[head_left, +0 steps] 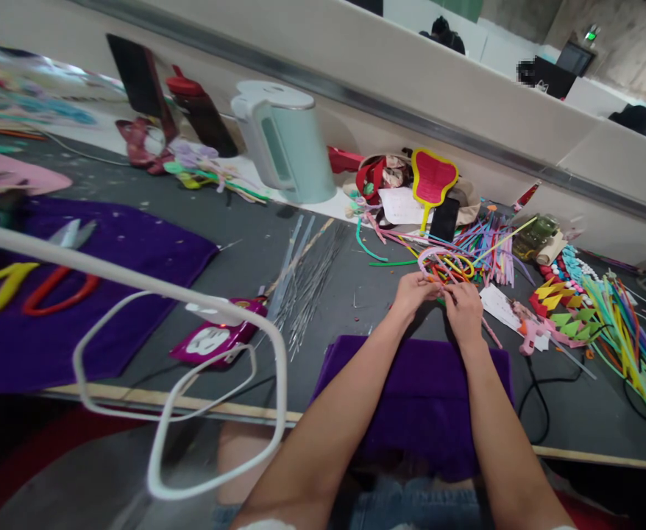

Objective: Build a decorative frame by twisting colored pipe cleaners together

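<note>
- Looped coloured stems [438, 254] are held between both hands, over the worktop [249, 232], inboard of the near edge and right of its middle as seen
- Left hand [414, 296]: fingers bent, narrow pinch, stems gripped at the near side of the loops
- Right hand [463, 308]: narrow pinch too, set just beside the left fingertips; exact stem pinched by each hand can't be told, hidden by fingers
- Folded purple cloth [422, 368] is laid at the near edge, under the forearms
- Loose bundle of coloured sticks [491, 246] is spread just beyond the hands, towards the far edge
- Red fan [434, 177] with yellow rim is propped by the far edge, dark phone [444, 218] just beside it
- Pink glue gun [531, 335] is placed right of the right hand, near a mixed pile of long stems [624, 316] at the right end
- Thin grey wires [312, 287] are scattered left of the left hand, well inside the edges
- Magenta box [218, 342] is set near the near edge, left of the wires
- Pale kettle [304, 151] is stood along the far edge, red-lidded bottle [204, 118] to its left
- Red-handled scissors [61, 294] and yellow-handled scissors [6, 291] are laid on a second purple cloth [135, 265], towards the near left corner
</note>
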A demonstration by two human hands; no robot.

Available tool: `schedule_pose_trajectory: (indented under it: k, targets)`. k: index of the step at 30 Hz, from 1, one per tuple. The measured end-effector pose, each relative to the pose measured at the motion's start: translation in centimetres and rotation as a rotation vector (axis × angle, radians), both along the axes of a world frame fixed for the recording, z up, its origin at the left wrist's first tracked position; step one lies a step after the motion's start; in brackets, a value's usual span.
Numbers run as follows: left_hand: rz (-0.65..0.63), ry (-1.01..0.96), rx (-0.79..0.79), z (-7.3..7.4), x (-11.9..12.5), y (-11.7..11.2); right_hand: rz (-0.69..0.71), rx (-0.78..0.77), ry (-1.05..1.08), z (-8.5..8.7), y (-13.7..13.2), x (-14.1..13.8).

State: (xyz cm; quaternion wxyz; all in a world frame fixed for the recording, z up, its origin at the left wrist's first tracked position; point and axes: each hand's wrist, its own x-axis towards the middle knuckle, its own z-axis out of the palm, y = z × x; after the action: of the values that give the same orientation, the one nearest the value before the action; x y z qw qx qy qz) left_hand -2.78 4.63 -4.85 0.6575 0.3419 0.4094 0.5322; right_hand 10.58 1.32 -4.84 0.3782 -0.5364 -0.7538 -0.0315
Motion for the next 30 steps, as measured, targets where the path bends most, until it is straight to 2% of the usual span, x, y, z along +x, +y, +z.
schedule_pose_trajectory:
  k: [7,14,21,30]
  targets:
    - [0.021,-0.006,0.035,-0.1,0.4,0.0,-0.052,-0.039,0.035,-0.1,0.4,-0.1]
    - [0.019,0.110,0.070,-0.4,0.1,0.1,-0.060,-0.048,-0.029,0.0,0.2,-0.3]
    - [0.024,0.062,0.095,-0.1,0.1,0.2,-0.069,-0.068,0.019,0.1,0.3,-0.3]
    - [0.000,0.048,0.193,0.8,0.4,-0.5,-0.112,-0.086,0.036,1.9,-0.6,-0.2]
